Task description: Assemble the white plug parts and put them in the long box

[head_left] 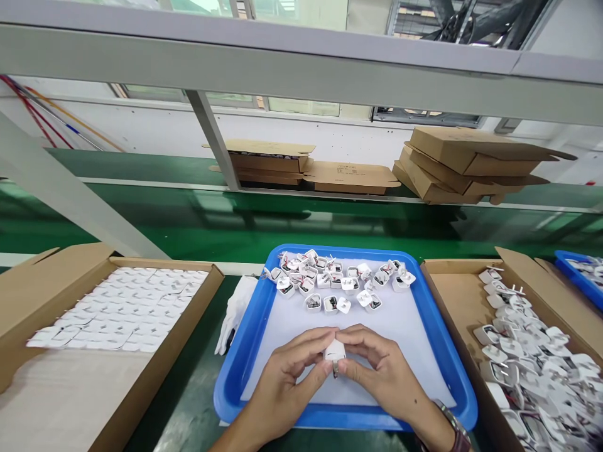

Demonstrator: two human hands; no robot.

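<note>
Both hands meet over the front half of a blue tray [221, 392] lined with white. Between their fingertips is a small white charger housing [335, 350], with a metal prong showing at its near side. My left hand [294, 373] pinches it from the left with thumb and fingers. My right hand [377, 370] pinches it from the right, a watch on that wrist. Farther back in the tray lie several open charger housings [330, 304] with wires and small parts showing inside. Some have loose white pin covers beside them.
At left, a cardboard box [214, 285] holds rows of white chargers [136, 307]. Another box [452, 276] at right holds a heap of open housings [532, 358]. A white glove [237, 311] lies beside the tray. Folded cartons [471, 163] rest on the shelf behind; a second blue tray [577, 270] is far right.
</note>
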